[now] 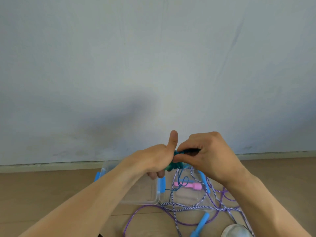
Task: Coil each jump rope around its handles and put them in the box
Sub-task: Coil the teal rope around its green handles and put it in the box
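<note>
Progress looks early from where I sit: the clear box (153,200) on the floor holds nothing I can make out through its wall, so no rope is stowed yet. My left hand (153,159) grips the teal handles (172,165) of the first rope, fingers curled under them and thumb standing up. My right hand (208,156) pinches the dark blue cord (188,150) right beside them, apparently laying a turn around the handles, though how many turns are already on I can't tell, since both hands cover the bundle. A loose tail of that cord (178,183) hangs down over the clear lid (188,197) next to the box, so winding is unfinished. Left to do, I judge: the striped rope (174,218) with blue handles (201,223), the purple rope (136,214), and the pink handle (188,185) lying on the lid, all uncoiled and tangled across the floor.
</note>
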